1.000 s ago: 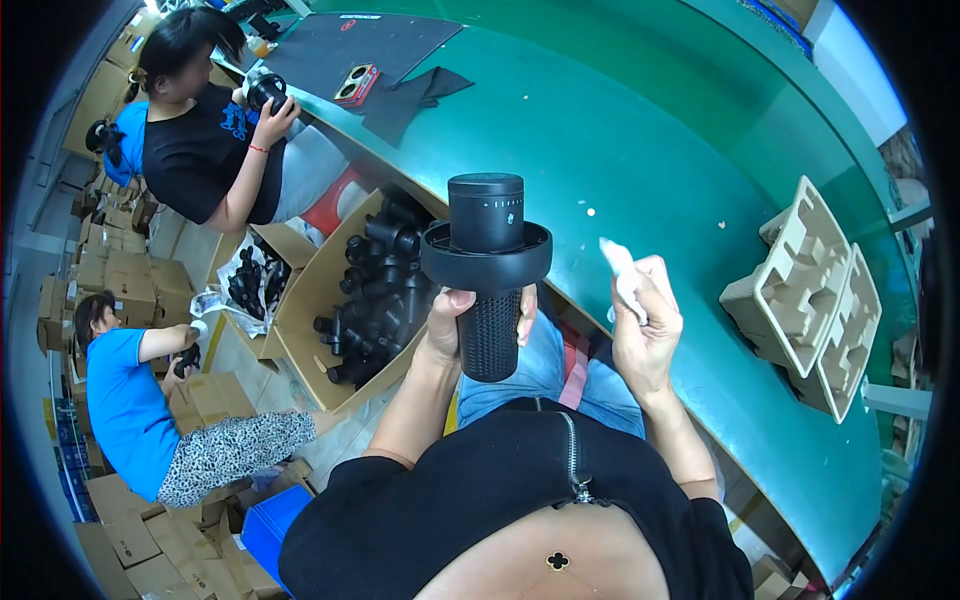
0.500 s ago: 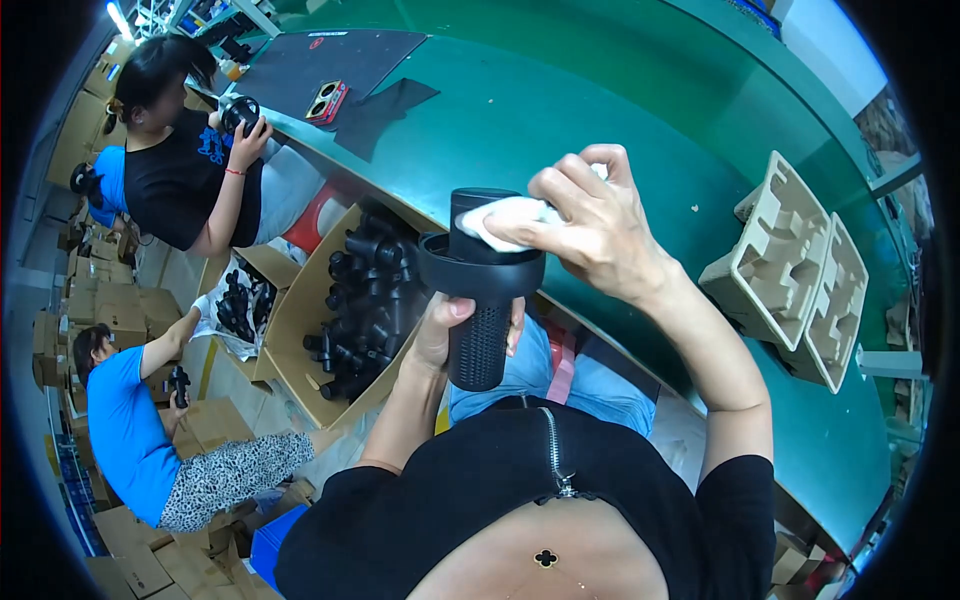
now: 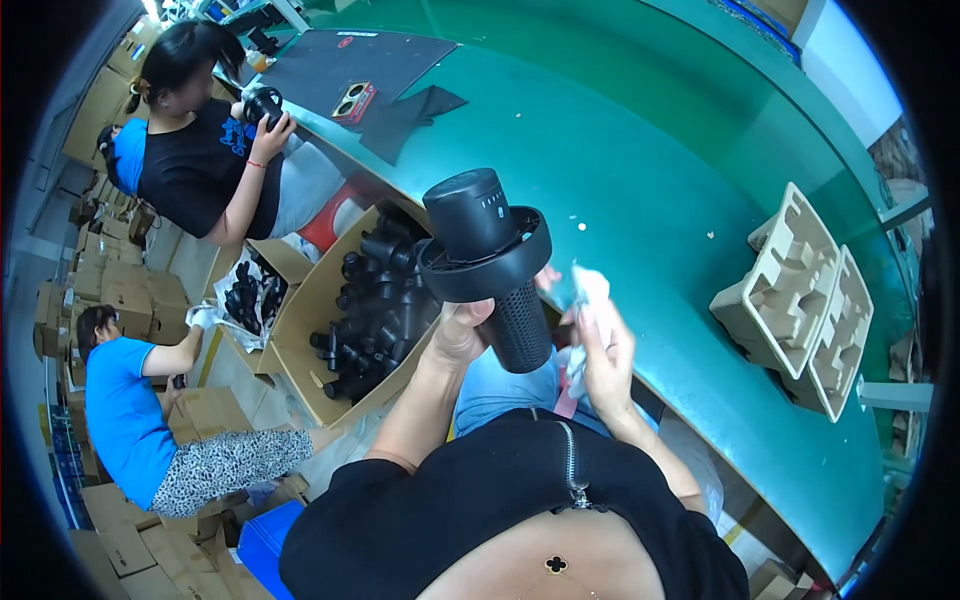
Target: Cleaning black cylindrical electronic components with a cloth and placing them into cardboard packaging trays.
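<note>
My left hand (image 3: 460, 330) is closed round a black cylindrical device (image 3: 484, 272), held tilted in front of my chest. The device has a smooth rounded head, a wide ring collar and a textured, mesh-like lower body. Part of my left hand is hidden behind it; a fingertip shows past its right side. Just right of the device, my right hand (image 3: 607, 368) grips a crumpled white cloth (image 3: 592, 288). The cloth looks apart from the device, and some of the right fingers are blurred.
A green worktable (image 3: 640, 160) curves ahead, with moulded pulp trays (image 3: 790, 300) on its right. At my left, a cardboard box (image 3: 300, 330) holds many black parts. One co-worker (image 3: 205, 150) holds a black device; another (image 3: 130, 400) reaches into a smaller box.
My right hand and the cloth have dropped from the device's head to beside its lower body. The device has tilted, its head leaning left and its lower end swinging right.
</note>
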